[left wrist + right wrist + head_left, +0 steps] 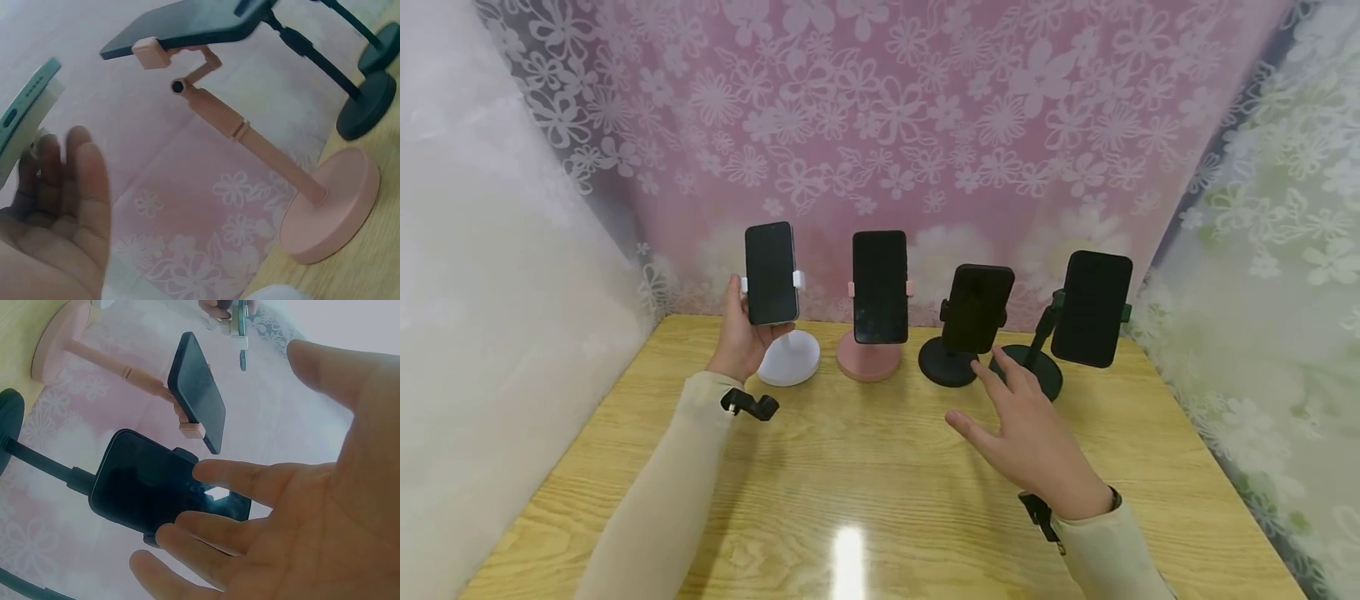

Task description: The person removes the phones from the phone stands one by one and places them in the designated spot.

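Observation:
My left hand (743, 337) holds the lower left of a phone (771, 275) clamped in a white stand (790, 360). The thumb lies along the phone's left edge, by the white clamp, and the other fingers reach under and behind it. In the left wrist view its fingers (92, 178) bend up close behind the phone's bottom end. My right hand (1026, 433) has its fingers spread before a phone (979, 304) in a black stand (946, 363). In the right wrist view those fingers overlap that phone's screen (140, 478); whether they touch is unclear.
Between the hands a dark phone (880, 287) sits in a pink stand (868, 360). At the far right another phone (1092, 308) leans in a dark green stand (1051, 377). The stands line the back of the wooden table (820, 467), before a pink flowered curtain (895, 117).

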`<state>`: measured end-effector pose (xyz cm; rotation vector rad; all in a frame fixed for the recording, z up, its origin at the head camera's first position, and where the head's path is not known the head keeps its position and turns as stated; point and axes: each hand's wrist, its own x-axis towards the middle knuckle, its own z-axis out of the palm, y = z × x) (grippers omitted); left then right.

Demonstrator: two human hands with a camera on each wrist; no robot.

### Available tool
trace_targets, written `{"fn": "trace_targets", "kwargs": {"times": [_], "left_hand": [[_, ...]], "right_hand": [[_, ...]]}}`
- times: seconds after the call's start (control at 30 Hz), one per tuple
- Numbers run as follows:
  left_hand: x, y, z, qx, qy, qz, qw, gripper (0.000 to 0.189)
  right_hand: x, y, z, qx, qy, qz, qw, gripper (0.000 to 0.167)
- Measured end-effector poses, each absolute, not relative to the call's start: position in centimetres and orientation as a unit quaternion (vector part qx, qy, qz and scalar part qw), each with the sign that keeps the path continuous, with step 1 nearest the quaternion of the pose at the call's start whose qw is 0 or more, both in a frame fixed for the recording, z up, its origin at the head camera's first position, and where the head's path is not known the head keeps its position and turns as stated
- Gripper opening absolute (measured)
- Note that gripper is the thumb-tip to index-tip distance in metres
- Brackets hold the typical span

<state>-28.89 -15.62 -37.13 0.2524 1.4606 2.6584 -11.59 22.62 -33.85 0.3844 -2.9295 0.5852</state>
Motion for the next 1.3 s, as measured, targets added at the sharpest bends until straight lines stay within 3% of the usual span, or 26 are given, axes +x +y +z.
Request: {"fn": "trace_targets", "kwargs": {"times": [0.3, 0.57, 1.03, 1.3], "left_hand": [[-28.1, -16.2, -37.2, 0.068, 0.556, 0.828, -0.024, 0.061], [-24.4, -18.8, -36.8, 0.040, 0.506, 0.857, -0.086, 0.042], [-17.3, -18.5, -35.4, 0.161, 0.541, 0.825, -0.037, 0.042], [-15.5, -14.1, -35.3, 0.177, 0.565, 0.806, 0.015, 0.043]], "right_hand": [[-11.2, 22.6, -33.6, 0.137, -0.965, 0.215, 0.060, 0.090], [-11.3, 22.6, -33.5, 0.148, -0.962, 0.220, 0.072, 0.086], [-10.9, 22.9, -32.9, 0.157, -0.960, 0.220, 0.070, 0.085], [-10.7, 22.3, -32.7, 0.194, -0.929, 0.252, 0.189, 0.052]]}}
